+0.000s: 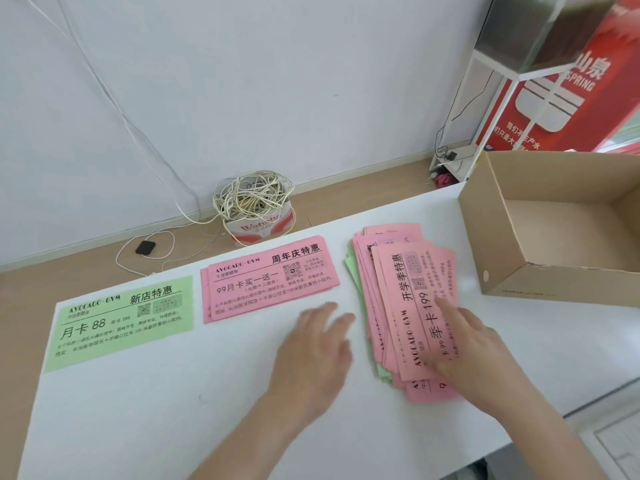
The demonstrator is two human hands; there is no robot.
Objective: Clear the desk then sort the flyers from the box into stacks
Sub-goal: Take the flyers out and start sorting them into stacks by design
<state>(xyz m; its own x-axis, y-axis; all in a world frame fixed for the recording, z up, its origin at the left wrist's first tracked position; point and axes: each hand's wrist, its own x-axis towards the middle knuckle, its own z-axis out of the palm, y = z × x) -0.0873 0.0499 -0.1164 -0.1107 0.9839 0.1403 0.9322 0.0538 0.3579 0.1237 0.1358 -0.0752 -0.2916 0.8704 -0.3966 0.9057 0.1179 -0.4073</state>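
Note:
On the white desk (173,410) a green flyer (121,327) lies at the left. Beside it sits a small stack of pink flyers (270,278). A loose, fanned pile of pink and green flyers (398,282) lies right of centre, turned lengthwise. My right hand (471,344) rests flat on the top pink flyer of that pile, fingers pressing it. My left hand (318,344), blurred, hovers open over bare desk between the pink stack and the pile, holding nothing. The cardboard box (540,282) stands at the right, and the part of its inside that I see is empty.
Beyond the desk's far edge, on the wood floor, a small box (258,230) holds a tangle of white cable, with a black adapter (145,247) nearby. A red water-brand display and a white frame (485,98) stand at the back right.

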